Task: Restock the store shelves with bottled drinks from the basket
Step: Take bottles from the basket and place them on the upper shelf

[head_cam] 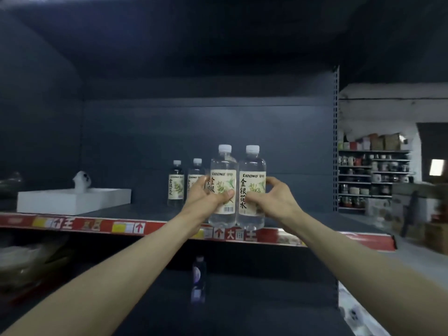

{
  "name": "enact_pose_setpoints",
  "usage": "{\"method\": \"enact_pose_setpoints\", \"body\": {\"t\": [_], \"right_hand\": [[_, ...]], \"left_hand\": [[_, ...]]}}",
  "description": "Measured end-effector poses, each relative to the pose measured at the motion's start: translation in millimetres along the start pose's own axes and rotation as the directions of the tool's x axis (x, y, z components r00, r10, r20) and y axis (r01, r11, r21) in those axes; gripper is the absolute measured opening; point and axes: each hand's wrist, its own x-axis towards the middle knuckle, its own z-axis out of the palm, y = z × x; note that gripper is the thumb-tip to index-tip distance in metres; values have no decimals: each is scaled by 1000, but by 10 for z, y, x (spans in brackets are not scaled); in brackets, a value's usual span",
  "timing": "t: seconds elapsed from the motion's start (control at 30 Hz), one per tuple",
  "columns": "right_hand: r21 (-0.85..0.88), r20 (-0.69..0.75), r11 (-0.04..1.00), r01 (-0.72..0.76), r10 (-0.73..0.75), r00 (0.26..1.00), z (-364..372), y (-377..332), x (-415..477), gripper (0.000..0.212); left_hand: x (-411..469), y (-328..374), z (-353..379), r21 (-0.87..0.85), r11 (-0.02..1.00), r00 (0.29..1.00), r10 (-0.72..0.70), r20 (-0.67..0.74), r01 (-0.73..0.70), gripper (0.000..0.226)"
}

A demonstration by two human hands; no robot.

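clear rear bottles [176,183] already stood on the shelf [150,214], at ten o'clock from two more at its front edge. left hand [206,192] gripped the left bottle [223,166], right hand [274,197] the right bottle [252,166], fingers curled round labels, forearms outstretched. basket unseen; remainder unknown.

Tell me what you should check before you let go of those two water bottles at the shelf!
1. Left hand grips the left clear plastic bottle with white cap: ok.
2. Right hand grips the right clear plastic bottle with white cap: ok.
3. Both bottles upright, side by side: ok.
4. Bottoms resting on the dark grey metal shelf: cannot tell; they are at its front edge.
5. Apart from the two matching bottles further back: ok.
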Motion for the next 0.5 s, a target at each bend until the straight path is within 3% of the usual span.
{"method": "enact_pose_setpoints", "body": {"t": [0.13,0.27,0.4,0.5], "right_hand": [[-55,-28,998,-14,12,1000,77,251,237,66],[-19,-55,999,-50,49,997,99,457,456,62],[-49,-75,997,-53,49,996,98,574,563,43],[-90,-88,996,-28,20,996,100,566,557,41]], "left_hand": [[159,-227,102,34,999,999,25,-45,-23,106],[356,-329,161,87,996,1000,25,-5,-24,131],[544,-424,244,161,987,1000,-8,2,8,114],[605,-460,310,211,977,999,-36,-6,37,111]]}}
